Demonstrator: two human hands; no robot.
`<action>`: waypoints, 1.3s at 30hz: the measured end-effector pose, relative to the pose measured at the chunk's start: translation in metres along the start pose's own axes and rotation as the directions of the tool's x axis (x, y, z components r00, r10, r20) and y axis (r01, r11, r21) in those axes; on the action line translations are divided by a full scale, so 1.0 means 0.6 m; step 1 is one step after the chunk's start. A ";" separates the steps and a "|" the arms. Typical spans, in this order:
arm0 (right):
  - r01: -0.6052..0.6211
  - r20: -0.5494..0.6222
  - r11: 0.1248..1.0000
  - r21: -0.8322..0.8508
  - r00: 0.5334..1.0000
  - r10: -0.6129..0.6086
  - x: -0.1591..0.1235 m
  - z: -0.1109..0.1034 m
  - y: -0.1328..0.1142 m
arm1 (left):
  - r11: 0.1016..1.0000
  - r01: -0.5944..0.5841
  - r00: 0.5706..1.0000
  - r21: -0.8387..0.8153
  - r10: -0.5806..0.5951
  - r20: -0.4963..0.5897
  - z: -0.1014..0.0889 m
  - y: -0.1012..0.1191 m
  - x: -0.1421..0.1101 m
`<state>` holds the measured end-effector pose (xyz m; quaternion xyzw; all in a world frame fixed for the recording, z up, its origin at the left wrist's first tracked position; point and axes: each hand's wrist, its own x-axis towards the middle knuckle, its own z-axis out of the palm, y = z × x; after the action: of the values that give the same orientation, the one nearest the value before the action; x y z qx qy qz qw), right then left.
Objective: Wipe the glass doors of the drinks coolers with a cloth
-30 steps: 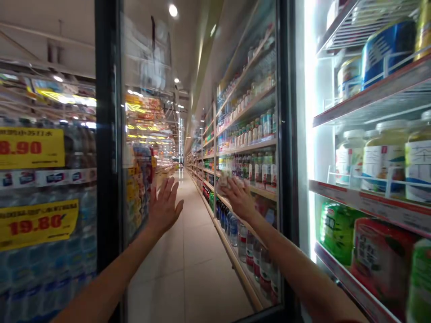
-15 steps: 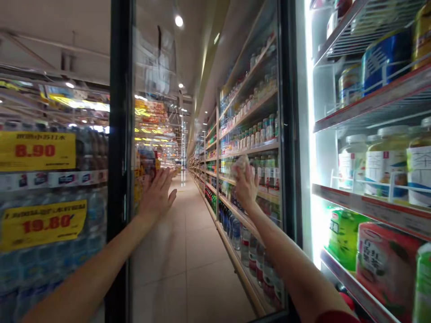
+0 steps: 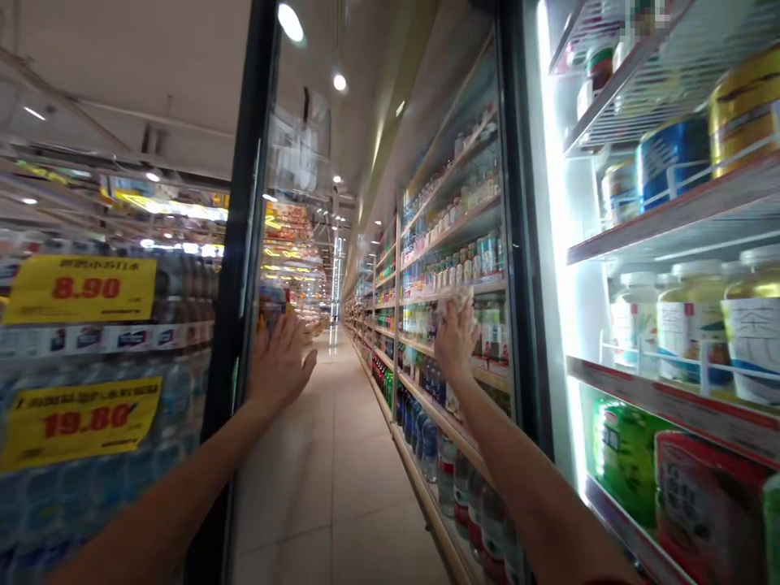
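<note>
A glass cooler door [image 3: 305, 487] with a black frame [image 3: 244, 227] stands open in front of me. My left hand [image 3: 279, 361] lies flat against the glass beside the frame's left upright, fingers stretched out and thumb apart. On the right part of the pane, my right hand [image 3: 456, 345] presses a crumpled whitish cloth [image 3: 460, 297] against the glass. The cloth is bunched under its fingers and partly hidden by them. Both arms reach forward, and shelves and the aisle show through the pane or as reflections in it.
The lit cooler at right holds cans [image 3: 673, 162], bottles of pale drink [image 3: 688, 325], a green pack [image 3: 627, 455] and a red pack [image 3: 707, 504] on wire-railed shelves. At left stand stacked water bottles [image 3: 176, 406] with yellow price signs [image 3: 85, 288].
My right hand has moved slightly right and down with the cloth on the glass. My left hand stays flat by the frame. The view has tilted a little, with the door frame leaning.
</note>
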<state>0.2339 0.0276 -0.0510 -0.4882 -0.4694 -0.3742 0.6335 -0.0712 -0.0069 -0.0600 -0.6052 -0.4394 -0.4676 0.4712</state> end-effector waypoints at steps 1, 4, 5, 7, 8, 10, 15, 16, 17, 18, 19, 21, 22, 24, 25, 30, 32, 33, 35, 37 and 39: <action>0.124 0.037 0.992 0.016 0.991 -0.125 -0.007 0.004 -0.015 | 1.000 0.007 1.000 -0.003 -0.007 -0.016 0.002 0.002 0.000; 0.594 0.157 0.795 0.121 0.779 -0.607 -0.028 0.013 -0.058 | 1.000 0.003 1.000 -0.017 -0.004 -0.024 0.005 0.000 0.001; 0.648 0.168 0.750 0.136 0.731 -0.662 -0.027 0.013 -0.065 | 1.000 -0.007 1.000 -0.018 0.007 -0.015 0.003 -0.003 0.001; 0.535 0.141 0.840 0.092 0.828 -0.543 -0.010 0.009 -0.066 | 1.000 -0.027 1.000 -0.009 0.027 0.004 -0.002 -0.012 0.001; 0.380 0.100 0.923 0.055 0.918 -0.383 0.003 0.007 -0.064 | 1.000 -0.030 1.000 0.001 0.030 0.008 -0.004 -0.016 0.002; 0.107 0.025 0.994 0.034 0.994 -0.108 0.022 0.004 -0.069 | 0.999 -0.028 1.000 0.026 0.027 0.007 -0.008 -0.019 0.002; 0.502 0.137 0.845 0.185 0.838 -0.528 -0.004 0.013 -0.138 | 0.999 -0.032 0.999 0.021 0.032 0.003 -0.014 -0.013 0.006; 0.605 0.155 0.765 0.220 0.753 -0.640 -0.007 0.015 -0.148 | 0.999 -0.041 0.999 0.017 0.041 0.007 -0.019 -0.014 0.008; 0.651 0.158 0.722 0.237 0.707 -0.689 -0.006 0.016 -0.154 | 0.999 -0.043 0.999 0.019 0.043 0.011 -0.024 -0.016 0.011; 0.632 0.149 0.741 0.228 0.729 -0.668 0.000 0.017 -0.155 | 0.999 -0.038 0.999 0.026 0.038 0.016 -0.031 -0.020 0.013; 0.539 0.124 0.819 0.199 0.815 -0.566 0.010 0.018 -0.154 | 0.999 -0.029 0.999 0.037 0.028 0.021 -0.038 -0.025 0.016; 0.222 0.040 0.964 0.143 0.972 -0.230 0.029 0.021 -0.155 | 0.998 -0.013 0.999 0.057 0.011 0.038 -0.050 -0.033 0.021; 0.121 0.014 0.983 0.139 0.992 -0.125 0.033 0.024 -0.160 | 0.998 -0.016 0.999 0.061 0.013 0.047 -0.054 -0.036 0.022; 0.184 0.031 0.970 0.159 0.981 -0.191 0.026 0.029 -0.183 | 0.998 -0.035 0.998 0.061 0.032 0.048 -0.060 -0.039 0.023; 0.328 0.064 0.927 0.185 0.937 -0.344 0.019 0.031 -0.198 | 0.997 -0.039 0.999 0.062 0.037 0.035 -0.063 -0.040 0.023; 0.626 0.139 0.735 0.260 0.729 -0.670 0.023 0.036 -0.259 | 0.996 -0.019 0.998 0.089 0.024 -0.057 -0.081 -0.063 0.020; 0.371 0.109 0.907 0.198 0.911 -0.397 0.042 0.037 -0.276 | 0.996 0.003 0.997 0.094 0.004 -0.080 -0.091 -0.079 0.019; 0.288 0.096 0.939 0.188 0.946 -0.309 0.046 0.037 -0.288 | 0.996 0.013 0.996 0.092 -0.005 -0.088 -0.095 -0.085 0.019; 0.326 0.105 0.920 0.217 0.929 -0.354 0.036 0.039 -0.319 | 0.996 0.037 0.994 0.087 -0.027 -0.105 -0.102 -0.093 0.021; 0.565 0.126 0.769 0.298 0.776 -0.619 0.008 0.042 -0.351 | 0.994 0.060 0.992 0.087 -0.050 -0.113 -0.105 -0.095 0.022; 0.766 0.111 0.528 0.367 0.528 -0.842 -0.013 0.046 -0.370 | 0.994 0.069 0.992 0.088 -0.059 -0.114 -0.106 -0.094 0.023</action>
<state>0.0185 0.0004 0.0029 -0.1675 -0.7719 -0.4856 0.3746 -0.1329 -0.0584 -0.0297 -0.5413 -0.4528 -0.4947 0.5071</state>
